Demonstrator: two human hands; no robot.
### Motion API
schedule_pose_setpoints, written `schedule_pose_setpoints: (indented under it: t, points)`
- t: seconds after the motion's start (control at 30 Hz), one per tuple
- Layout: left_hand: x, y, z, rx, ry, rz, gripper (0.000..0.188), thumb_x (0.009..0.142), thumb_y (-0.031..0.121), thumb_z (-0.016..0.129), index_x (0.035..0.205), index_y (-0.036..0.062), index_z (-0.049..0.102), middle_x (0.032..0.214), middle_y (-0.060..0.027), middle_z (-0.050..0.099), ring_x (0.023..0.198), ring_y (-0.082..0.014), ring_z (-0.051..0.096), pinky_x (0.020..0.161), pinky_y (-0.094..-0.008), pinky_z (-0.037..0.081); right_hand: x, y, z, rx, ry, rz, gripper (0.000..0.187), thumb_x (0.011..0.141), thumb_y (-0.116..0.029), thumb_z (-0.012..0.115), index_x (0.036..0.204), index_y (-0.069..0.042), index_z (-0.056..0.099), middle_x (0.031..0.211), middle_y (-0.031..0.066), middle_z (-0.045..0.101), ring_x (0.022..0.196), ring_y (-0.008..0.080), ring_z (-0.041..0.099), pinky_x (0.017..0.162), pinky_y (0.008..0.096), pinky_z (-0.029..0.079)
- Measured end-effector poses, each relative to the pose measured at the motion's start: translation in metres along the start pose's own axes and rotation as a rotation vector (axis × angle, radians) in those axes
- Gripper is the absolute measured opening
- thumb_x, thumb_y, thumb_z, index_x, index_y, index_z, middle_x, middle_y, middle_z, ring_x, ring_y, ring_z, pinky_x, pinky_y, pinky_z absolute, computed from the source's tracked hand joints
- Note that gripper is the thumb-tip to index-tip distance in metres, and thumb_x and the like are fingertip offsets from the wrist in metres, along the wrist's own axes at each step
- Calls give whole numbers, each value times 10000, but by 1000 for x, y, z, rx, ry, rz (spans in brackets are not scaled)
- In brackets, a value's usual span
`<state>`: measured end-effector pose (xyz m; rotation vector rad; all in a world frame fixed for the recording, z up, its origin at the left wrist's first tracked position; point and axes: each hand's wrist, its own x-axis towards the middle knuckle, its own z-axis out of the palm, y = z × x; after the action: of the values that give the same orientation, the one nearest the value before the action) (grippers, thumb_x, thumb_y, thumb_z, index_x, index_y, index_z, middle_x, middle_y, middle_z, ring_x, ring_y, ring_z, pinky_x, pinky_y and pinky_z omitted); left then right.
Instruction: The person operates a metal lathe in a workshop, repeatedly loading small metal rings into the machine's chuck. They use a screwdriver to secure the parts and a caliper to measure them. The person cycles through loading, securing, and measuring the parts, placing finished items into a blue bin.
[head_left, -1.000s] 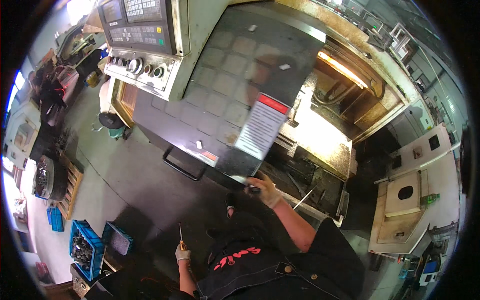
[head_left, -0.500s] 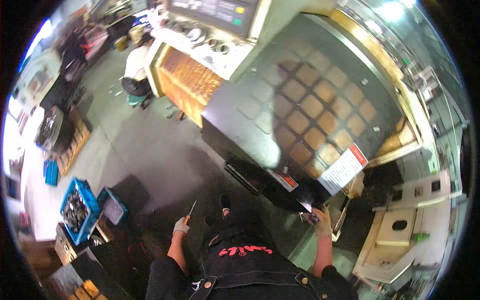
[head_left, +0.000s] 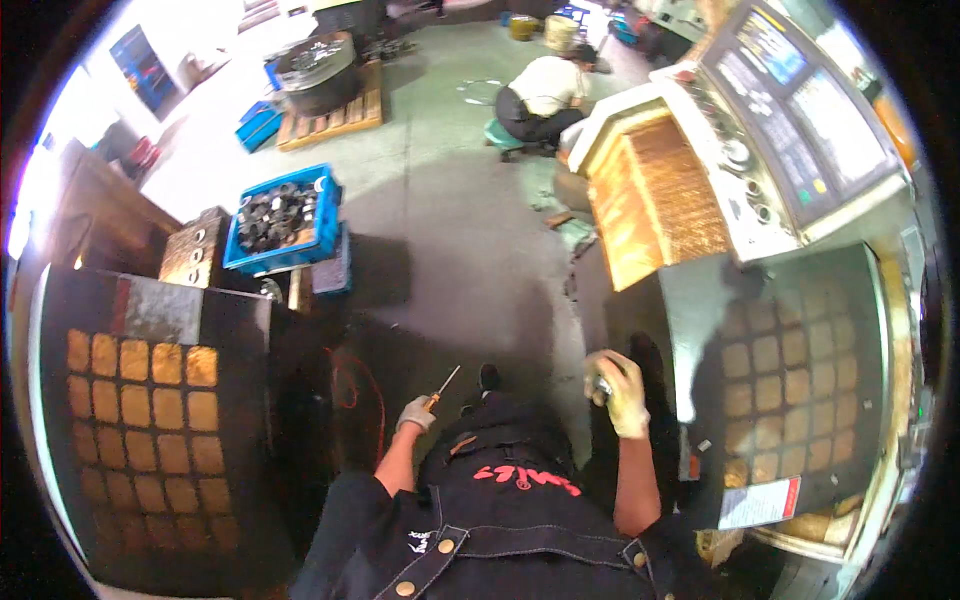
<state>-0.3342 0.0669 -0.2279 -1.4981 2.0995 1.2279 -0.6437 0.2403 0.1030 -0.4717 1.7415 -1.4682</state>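
A black fisheye border cut off the corners, and the person's dark clothing ran out of the lower edge. In the lower middle of the frame, the left hand (head_left: 416,412) was closed around the handle of a screwdriver-like tool (head_left: 433,402); the fingers hid most of the orange handle, while the thin shaft pointed up and to the right. Right of centre, the gloved right hand (head_left: 622,393) was raised with its fingers curled, its grip closed around a small dark object (head_left: 600,390) with a shiny patch; the fingers covered so much of it that its kind could not be told. At the right, a machine door (head_left: 800,350) with a grid of square panels lay partly in shadow, below a control panel (head_left: 800,110) whose screen was too glaring to make out. A similar gridded door (head_left: 150,420) filled the lower left, its bottom sinking into darkness. At upper left of centre, a blue crate (head_left: 284,262) held dark parts too jumbled to tell apart and partly hid a second bin (head_left: 333,272). Near the top, a co-worker (head_left: 545,90) in a pale top sat bent over, hands hard to see.
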Motion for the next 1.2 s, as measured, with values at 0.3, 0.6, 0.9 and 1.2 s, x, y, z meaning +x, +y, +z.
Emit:
schedule_pose_setpoints:
  t: [0.3, 0.6, 0.9, 1.2]
  points:
    - [-50, -107, -8, -249, 259, -516, 430, 675, 107, 591, 1105, 115, 590, 1011, -201, 617, 968, -382, 580, 822, -432, 461, 212, 41, 143, 143, -449, 252, 268, 897, -317, 531, 945, -66, 611, 754, 39, 624, 604, 131, 593, 479, 241, 440]
    - [-83, -107, -9, -364, 126, -788, 396, 716, 127, 578, 1101, 35, 582, 1001, -216, 625, 949, -384, 592, 773, -423, 464, 362, 107, 313, 170, -825, 557, 173, 798, -48, 564, 968, -43, 598, 955, 63, 596, 839, 153, 584, 726, 276, 504]
    - [-69, -24, -13, -746, 394, -1224, 333, 769, 244, 589, 1004, 12, 634, 916, -235, 643, 890, -406, 613, 707, -433, 474, 347, 125, 501, -329, -1413, 648, 306, 851, -174, 602, 1096, -28, 491, 1001, 76, 559, 886, 157, 578, 717, 287, 506]
    - [-32, -34, 70, -1190, 584, -1342, 427, 776, 407, 633, 990, 37, 628, 802, -152, 654, 733, -331, 633, 597, -415, 463, 327, 136, 686, -885, -1458, -479, 455, 677, -287, 660, 1045, -25, 602, 931, 183, 643, 871, 288, 626, 798, 357, 486]
